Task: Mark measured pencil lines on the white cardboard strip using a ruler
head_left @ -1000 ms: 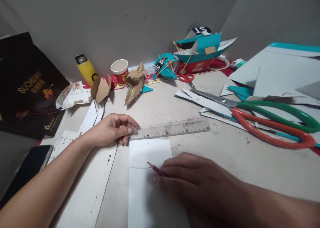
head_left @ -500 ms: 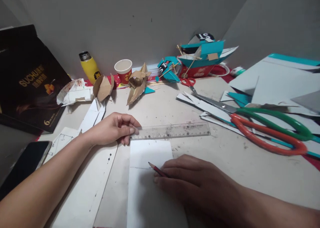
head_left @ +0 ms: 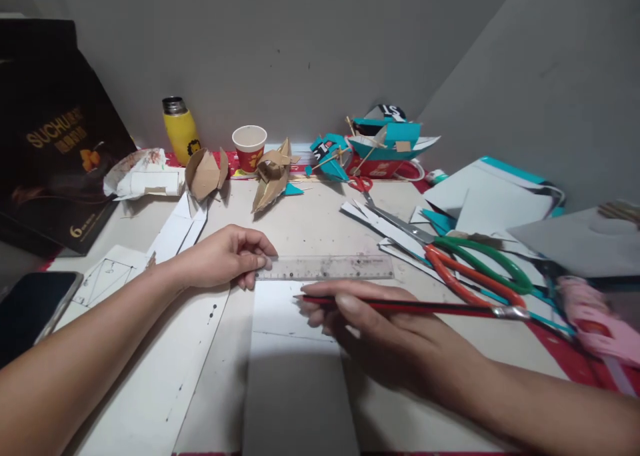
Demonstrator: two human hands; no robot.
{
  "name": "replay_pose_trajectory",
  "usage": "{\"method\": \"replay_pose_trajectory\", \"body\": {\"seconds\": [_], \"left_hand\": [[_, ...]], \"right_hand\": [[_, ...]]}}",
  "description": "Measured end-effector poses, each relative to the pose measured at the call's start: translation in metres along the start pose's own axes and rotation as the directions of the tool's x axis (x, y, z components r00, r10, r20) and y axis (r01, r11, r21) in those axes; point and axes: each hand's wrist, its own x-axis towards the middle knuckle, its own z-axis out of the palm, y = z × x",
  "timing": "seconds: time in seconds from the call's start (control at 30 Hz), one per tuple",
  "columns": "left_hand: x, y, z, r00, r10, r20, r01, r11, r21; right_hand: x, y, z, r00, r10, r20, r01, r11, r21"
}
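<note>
My left hand [head_left: 243,256] pinches the left end of a clear plastic ruler [head_left: 330,267], which lies flat across the table just beyond a white card strip [head_left: 295,376]. In my right hand [head_left: 380,336] is a red and black pencil [head_left: 415,306], held nearly level, its tip over the upper part of the strip. A pencil line crosses the strip lower down, and short marks show near its far edge. Under my left forearm lies a larger white board [head_left: 165,356] with small ink marks.
Big scissors [head_left: 470,269] with red and green handles rest on card offcuts [head_left: 500,203] at the right. Along the back stand a yellow bottle [head_left: 180,133], a paper cup [head_left: 249,146] and cardboard models [head_left: 273,176]. A phone [head_left: 37,316] and dark box [head_left: 55,136] are at left.
My right hand has turned over and moved toward the strip's far edge, bringing the whole pencil into sight. My left hand still holds the ruler. The view has shifted to the right.
</note>
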Motion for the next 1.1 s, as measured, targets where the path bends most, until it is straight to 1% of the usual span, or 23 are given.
{"method": "replay_pose_trajectory", "body": {"seconds": [0.1, 0.2, 0.33, 0.47, 0.7, 0.9, 0.97, 1.03, 1.1], "left_hand": [[0.000, 0.000, 0.000, 1.000, 0.008, 0.002, -0.008, 1.000, -0.001], [0.001, 0.000, 0.001, 1.000, 0.011, 0.004, -0.011, 1.000, -0.010], [0.000, 0.001, 0.001, 1.000, 0.011, 0.010, -0.011, 1.000, -0.013], [-0.001, 0.002, 0.002, 1.000, 0.015, 0.006, -0.015, 1.000, -0.009], [-0.001, 0.001, 0.002, 1.000, 0.022, -0.001, -0.022, 1.000, -0.008], [-0.001, 0.000, 0.003, 1.000, 0.030, -0.006, -0.030, 1.000, 0.000], [-0.001, 0.000, 0.002, 0.999, 0.034, -0.007, -0.034, 0.999, 0.003], [-0.001, -0.001, 0.002, 0.999, 0.035, -0.008, -0.035, 0.999, 0.007], [-0.002, -0.001, 0.002, 0.999, 0.037, -0.008, -0.037, 0.999, 0.012]], "right_hand": [[0.011, 0.003, 0.016, 0.990, 0.017, -0.138, 0.011, 0.979, 0.204], [0.019, 0.007, 0.026, 0.978, 0.061, -0.198, 0.002, 0.952, 0.307], [0.025, 0.008, 0.029, 0.964, 0.110, -0.243, -0.017, 0.935, 0.355], [0.025, 0.009, 0.025, 0.966, 0.114, -0.233, -0.024, 0.934, 0.357], [0.025, 0.010, 0.024, 0.976, 0.068, -0.207, -0.007, 0.959, 0.284], [0.021, 0.013, 0.029, 0.976, 0.058, -0.211, -0.033, 0.992, 0.121], [0.019, 0.017, 0.030, 0.977, 0.023, -0.213, -0.016, 0.999, 0.033], [0.018, 0.019, 0.032, 0.974, -0.048, -0.221, 0.029, 0.996, -0.089], [0.017, 0.018, 0.032, 0.967, -0.126, -0.221, 0.078, 0.974, -0.215]]}}
